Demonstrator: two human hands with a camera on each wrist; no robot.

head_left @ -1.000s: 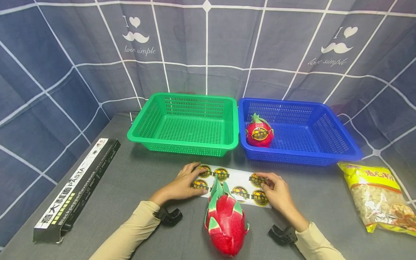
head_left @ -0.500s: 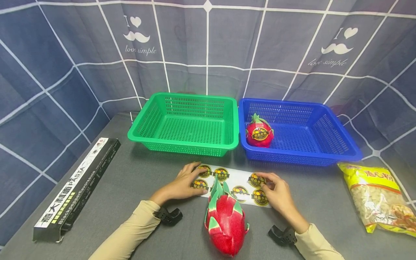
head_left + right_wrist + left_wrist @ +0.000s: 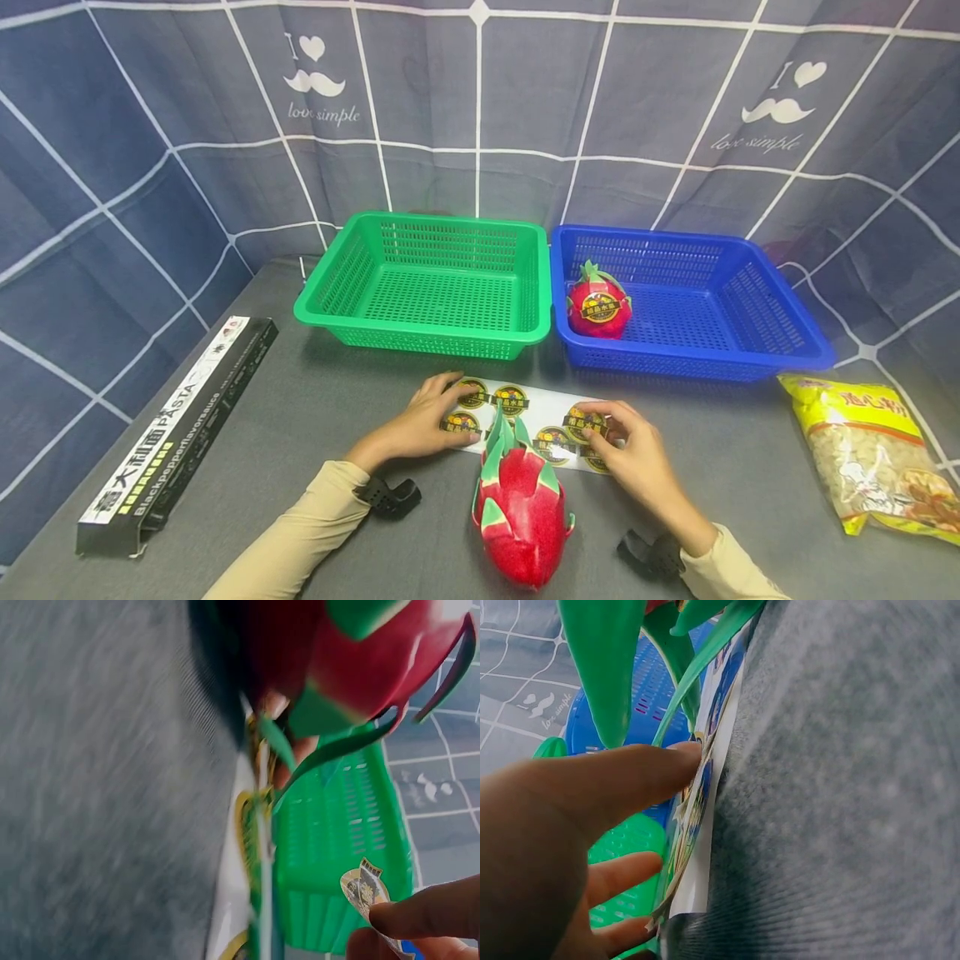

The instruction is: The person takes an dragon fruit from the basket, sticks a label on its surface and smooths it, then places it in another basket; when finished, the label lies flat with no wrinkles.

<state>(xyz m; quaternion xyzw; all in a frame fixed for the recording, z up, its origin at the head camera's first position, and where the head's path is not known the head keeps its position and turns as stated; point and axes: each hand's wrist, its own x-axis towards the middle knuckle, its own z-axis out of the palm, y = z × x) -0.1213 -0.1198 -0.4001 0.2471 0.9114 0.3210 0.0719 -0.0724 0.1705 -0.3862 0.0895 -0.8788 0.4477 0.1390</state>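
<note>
A white sheet of round black-and-gold stickers [image 3: 543,410] lies on the table. My left hand [image 3: 420,423] rests on its left end, thumb and fingers spread and touching it. Over the sheet's right part, my right hand [image 3: 633,446] pinches one sticker [image 3: 582,423] between thumb and finger. In the right wrist view, this sticker [image 3: 363,891] is off the sheet and slightly curled. A red dragon fruit [image 3: 525,521] with green leaves lies between my hands, its leaf tips hiding part of the sheet. In the left wrist view, my thumb [image 3: 656,772] presses the sheet near the leaves.
Behind the sheet stands a green basket [image 3: 423,340]. A blue basket [image 3: 675,360] beside it holds a dragon fruit [image 3: 596,321] bearing a sticker. At left lies a black-and-white pasta box [image 3: 176,433]; at right, a yellow bag of pasta [image 3: 873,454].
My right hand has lifted a sticker off the sheet's upper right and moved it slightly left and toward me. My left hand has stayed in place.
</note>
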